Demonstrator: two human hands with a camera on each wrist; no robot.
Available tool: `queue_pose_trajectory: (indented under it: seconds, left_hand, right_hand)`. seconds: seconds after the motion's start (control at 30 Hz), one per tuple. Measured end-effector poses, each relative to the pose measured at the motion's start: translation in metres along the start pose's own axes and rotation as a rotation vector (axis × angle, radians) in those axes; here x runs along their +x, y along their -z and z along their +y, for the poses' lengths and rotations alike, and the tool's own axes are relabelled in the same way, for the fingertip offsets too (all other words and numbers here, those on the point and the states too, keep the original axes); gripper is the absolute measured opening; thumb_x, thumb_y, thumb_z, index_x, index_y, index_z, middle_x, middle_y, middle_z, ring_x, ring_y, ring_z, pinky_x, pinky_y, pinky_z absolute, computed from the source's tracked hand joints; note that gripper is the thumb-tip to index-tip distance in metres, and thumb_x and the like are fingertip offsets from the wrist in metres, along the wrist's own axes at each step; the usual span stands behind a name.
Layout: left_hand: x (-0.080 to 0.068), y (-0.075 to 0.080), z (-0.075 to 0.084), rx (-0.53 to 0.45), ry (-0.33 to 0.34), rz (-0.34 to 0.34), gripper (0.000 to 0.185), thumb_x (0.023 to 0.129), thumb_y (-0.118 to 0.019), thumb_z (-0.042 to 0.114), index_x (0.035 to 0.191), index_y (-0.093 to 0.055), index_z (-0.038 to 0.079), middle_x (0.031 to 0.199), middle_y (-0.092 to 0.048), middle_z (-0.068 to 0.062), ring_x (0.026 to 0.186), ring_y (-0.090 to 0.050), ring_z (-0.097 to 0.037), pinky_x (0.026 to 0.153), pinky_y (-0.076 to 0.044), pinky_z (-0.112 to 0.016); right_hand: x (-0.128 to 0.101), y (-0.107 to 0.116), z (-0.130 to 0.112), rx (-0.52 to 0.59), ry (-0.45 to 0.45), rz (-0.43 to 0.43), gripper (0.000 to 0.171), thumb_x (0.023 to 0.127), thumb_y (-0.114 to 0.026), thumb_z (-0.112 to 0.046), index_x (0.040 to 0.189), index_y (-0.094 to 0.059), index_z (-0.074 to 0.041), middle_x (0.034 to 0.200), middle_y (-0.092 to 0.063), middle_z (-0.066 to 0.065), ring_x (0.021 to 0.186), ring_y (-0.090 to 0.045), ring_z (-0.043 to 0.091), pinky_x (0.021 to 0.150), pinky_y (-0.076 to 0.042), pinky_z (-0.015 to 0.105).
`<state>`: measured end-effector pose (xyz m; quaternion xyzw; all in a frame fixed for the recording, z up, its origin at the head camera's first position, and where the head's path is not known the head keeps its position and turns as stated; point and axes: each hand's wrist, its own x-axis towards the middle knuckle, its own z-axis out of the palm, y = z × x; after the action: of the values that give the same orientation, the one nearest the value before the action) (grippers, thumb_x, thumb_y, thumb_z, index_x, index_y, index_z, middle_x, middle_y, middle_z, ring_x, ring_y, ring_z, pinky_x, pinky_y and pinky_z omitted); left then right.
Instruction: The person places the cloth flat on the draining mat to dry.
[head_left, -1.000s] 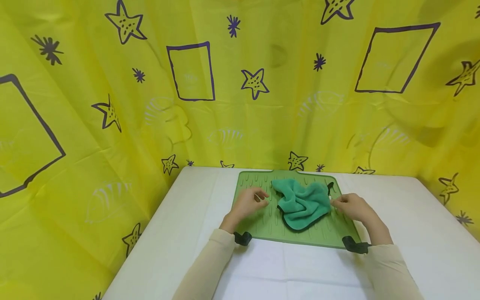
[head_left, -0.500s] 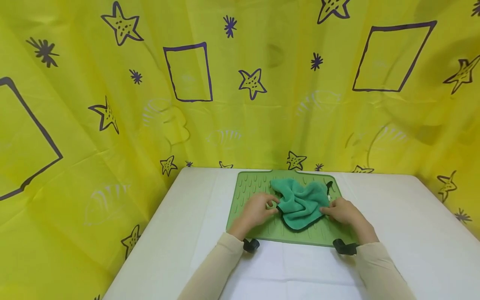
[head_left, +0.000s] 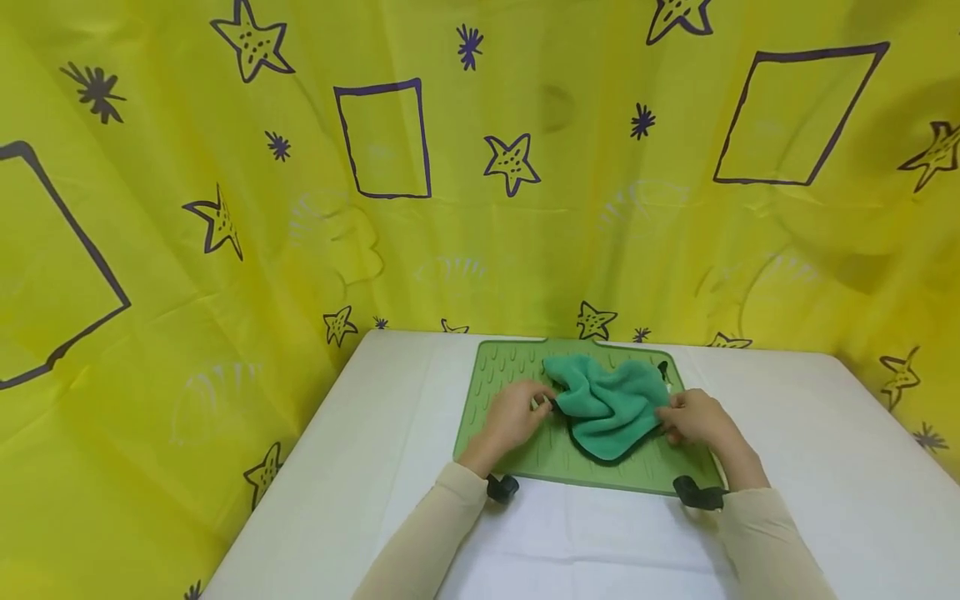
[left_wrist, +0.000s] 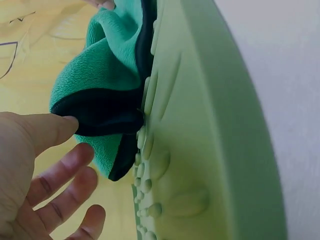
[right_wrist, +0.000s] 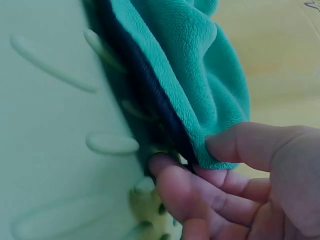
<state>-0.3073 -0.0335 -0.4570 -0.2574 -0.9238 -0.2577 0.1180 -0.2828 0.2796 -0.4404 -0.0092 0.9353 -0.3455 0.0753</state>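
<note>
The green cloth (head_left: 611, 408) lies rumpled between the fingers of the two hands, its dark edging turned toward them on the near side. At its left edge, the left hand (head_left: 516, 415) has its thumb tip on a dark-edged fold; the forefinger is hidden in the wrist view, but thumb and forefinger seem to pinch that fold. The other three fingers are apart, bent loosely and holding nothing, just below the thumb. The right hand (head_left: 697, 419) pinches the cloth's opposite edge, thumb on the fuzzy face and fingers tucked underneath, close to the ridged surface. Under the cloth and below both sets of fingers is a green mat (head_left: 585, 475) with raised ridges, its near edge on the wrist side of the fingertips. The mat rests on a white table (head_left: 825, 433), which stretches out to either side of the hands. Well beyond the fingertips hangs a yellow curtain (head_left: 450, 233) with dark stars and frames.
</note>
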Motion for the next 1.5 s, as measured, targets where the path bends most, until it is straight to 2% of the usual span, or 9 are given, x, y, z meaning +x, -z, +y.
queue_pose_trajectory:
  seconds: [0.13,0.23,0.5,0.67,0.9,1.07,1.27,1.4,1.5]
  left_hand:
    - [0.002,0.004,-0.004,0.003,0.012,0.034,0.014,0.097,-0.068,0.017,0.107,-0.078,0.02,0.097,-0.071,0.002,0.077,-0.061,-0.007,0.064,-0.045,-0.018]
    - [0.002,0.007,-0.007,-0.009,0.024,0.051,0.013,0.097,-0.068,0.017,0.107,-0.077,0.02,0.1,-0.071,0.002,0.079,-0.061,-0.008,0.066,-0.046,-0.019]
    - [0.003,0.016,-0.017,-0.055,0.047,0.061,0.011,0.098,-0.068,0.017,0.106,-0.076,0.018,0.104,-0.07,0.001,0.078,-0.058,-0.008,0.068,-0.046,-0.02]
    - [0.003,0.022,-0.019,-0.058,0.042,0.035,0.008,0.098,-0.07,0.019,0.104,-0.075,0.019,0.103,-0.069,0.002,0.077,-0.056,-0.007,0.068,-0.046,-0.02]
    - [0.002,0.022,-0.022,-0.086,-0.033,-0.136,0.006,0.096,-0.072,0.018,0.101,-0.076,0.017,0.1,-0.073,0.003,0.085,-0.064,-0.012,0.075,-0.05,-0.022]
    - [0.0,0.022,-0.021,-0.109,-0.024,-0.219,0.012,0.093,-0.069,0.015,0.1,-0.078,0.017,0.097,-0.073,0.005,0.086,-0.064,-0.012,0.075,-0.051,-0.022]
    - [-0.001,0.017,-0.02,-0.104,0.048,-0.186,0.017,0.101,-0.062,0.023,0.098,-0.078,0.017,0.096,-0.074,0.005,0.087,-0.063,-0.008,0.079,-0.052,-0.025]
    - [-0.002,0.01,-0.018,-0.077,0.1,-0.154,0.01,0.096,-0.072,0.026,0.095,-0.075,0.016,0.091,-0.073,0.003,0.084,-0.064,-0.01,0.075,-0.051,-0.025]
    - [-0.002,0.005,-0.018,-0.041,0.138,-0.136,0.019,0.091,-0.079,0.027,0.104,-0.075,0.014,0.092,-0.073,0.0,0.084,-0.065,-0.012,0.071,-0.051,-0.025]
  right_hand:
    - [-0.003,0.009,0.002,0.004,-0.024,0.042,0.024,0.1,-0.056,-0.019,0.087,-0.059,0.001,0.064,-0.071,0.003,0.063,-0.069,0.017,0.064,-0.046,0.03]
    - [-0.003,0.014,0.006,-0.01,-0.037,0.068,0.027,0.1,-0.056,-0.021,0.102,-0.06,0.006,0.064,-0.071,0.002,0.066,-0.068,0.017,0.065,-0.045,0.031]
    - [-0.005,0.023,0.018,-0.024,-0.045,0.106,0.037,0.1,-0.056,-0.022,0.113,-0.059,0.012,0.064,-0.067,0.001,0.069,-0.06,0.016,0.066,-0.042,0.03]
    - [-0.006,0.025,0.021,-0.016,-0.05,0.107,0.036,0.101,-0.056,-0.021,0.113,-0.059,0.013,0.065,-0.066,0.001,0.066,-0.058,0.015,0.064,-0.042,0.031]
    - [-0.005,0.024,0.02,0.019,-0.079,0.034,0.035,0.102,-0.057,-0.021,0.112,-0.056,0.012,0.065,-0.062,0.002,0.064,-0.059,0.016,0.064,-0.045,0.031]
    - [-0.007,0.023,0.022,0.047,-0.076,-0.051,0.035,0.103,-0.057,-0.025,0.1,-0.062,0.01,0.066,-0.062,0.001,0.059,-0.055,0.013,0.059,-0.045,0.026]
    - [-0.009,0.021,0.022,0.101,-0.077,-0.138,0.039,0.101,-0.063,-0.033,0.082,-0.071,0.001,0.064,-0.064,-0.001,0.055,-0.052,0.009,0.053,-0.042,0.022]
    - [-0.008,0.018,0.02,0.102,-0.063,-0.176,0.037,0.098,-0.067,-0.033,0.077,-0.07,-0.003,0.063,-0.062,-0.002,0.055,-0.05,0.009,0.053,-0.042,0.023]
    - [-0.008,0.015,0.017,0.091,-0.026,-0.192,0.033,0.097,-0.07,-0.029,0.076,-0.064,-0.005,0.061,-0.056,-0.002,0.055,-0.049,0.01,0.054,-0.042,0.024]
